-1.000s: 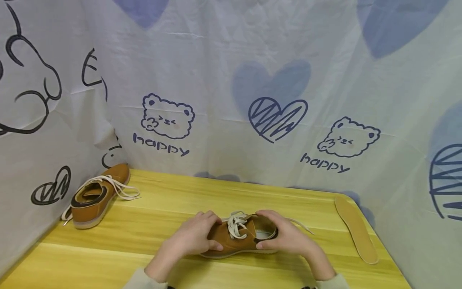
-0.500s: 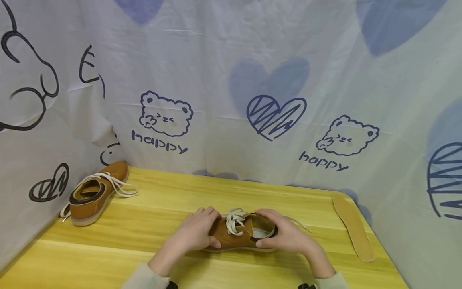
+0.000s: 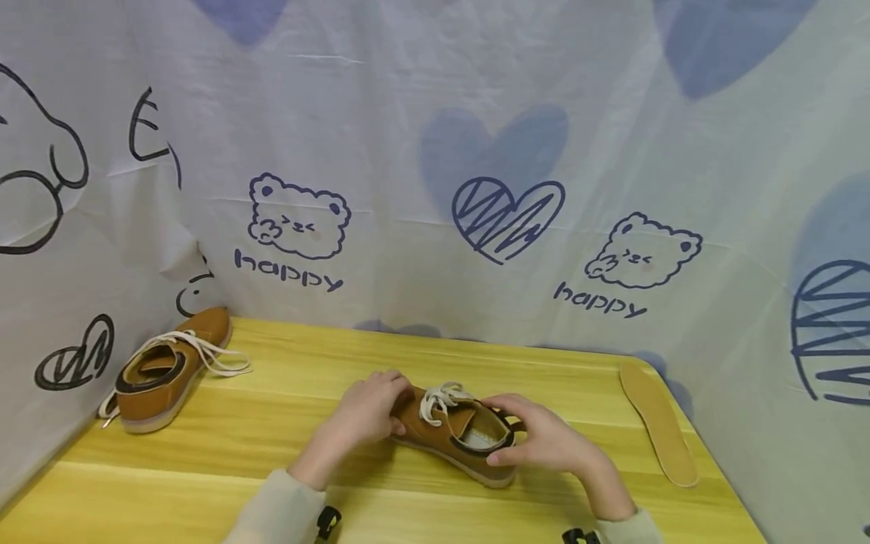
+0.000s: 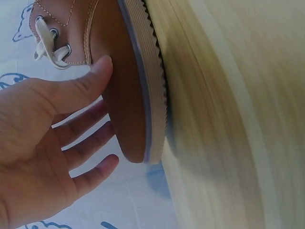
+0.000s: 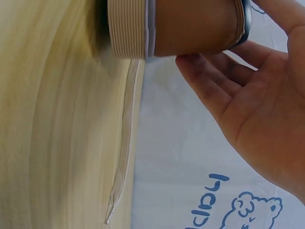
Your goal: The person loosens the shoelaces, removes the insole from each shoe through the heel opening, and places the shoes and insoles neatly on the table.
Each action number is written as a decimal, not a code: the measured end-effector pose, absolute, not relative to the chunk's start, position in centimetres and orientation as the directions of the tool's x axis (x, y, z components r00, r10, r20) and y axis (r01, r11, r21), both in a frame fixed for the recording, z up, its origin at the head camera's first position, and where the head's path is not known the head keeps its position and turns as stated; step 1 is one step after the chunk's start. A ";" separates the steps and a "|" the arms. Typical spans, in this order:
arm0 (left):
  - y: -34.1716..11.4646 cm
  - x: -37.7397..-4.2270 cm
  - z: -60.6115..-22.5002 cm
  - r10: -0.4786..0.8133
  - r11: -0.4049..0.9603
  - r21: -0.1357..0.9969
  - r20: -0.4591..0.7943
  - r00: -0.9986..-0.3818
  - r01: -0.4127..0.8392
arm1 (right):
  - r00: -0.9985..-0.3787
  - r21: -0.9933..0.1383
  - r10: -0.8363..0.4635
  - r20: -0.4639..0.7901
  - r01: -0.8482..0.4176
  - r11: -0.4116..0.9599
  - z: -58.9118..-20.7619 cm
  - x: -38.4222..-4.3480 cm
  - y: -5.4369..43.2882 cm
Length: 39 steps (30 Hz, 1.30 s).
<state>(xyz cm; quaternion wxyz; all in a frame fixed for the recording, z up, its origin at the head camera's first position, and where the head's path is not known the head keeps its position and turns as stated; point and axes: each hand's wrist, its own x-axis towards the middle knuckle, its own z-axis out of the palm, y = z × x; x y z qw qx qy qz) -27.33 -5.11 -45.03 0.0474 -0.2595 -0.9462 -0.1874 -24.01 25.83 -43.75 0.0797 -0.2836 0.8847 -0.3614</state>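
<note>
On tabletop (image 3: 285,378): shoe (image 3: 445,440) held both ends.
Fingers gripping: left hand (image 3: 370,408) at toe (image 4: 127,136), right hand (image 3: 544,438) at heel (image 5: 195,28), likely for steadiness.

Left hand (image 3: 367,412) and right hand (image 3: 544,438) both gripping, turned in toward each other, thumbs (image 3: 513,456) on the near side. Forearms (image 3: 322,457) angle inward from the bottom edge, pale sleeves (image 3: 279,510) ending short of the hands. Left wrist view: thumb extended, fingers (image 4: 90,145) slightly bent, spaced apart. Right wrist view: palm (image 5: 267,119) visible.
</note>
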 end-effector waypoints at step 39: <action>-5.8 -26.3 -45.6 0.436 0.415 0.850 0.127 -0.891 0.325 | -0.946 -0.780 -0.306 0.103 -0.268 0.565 -45.7 -23.5 17.5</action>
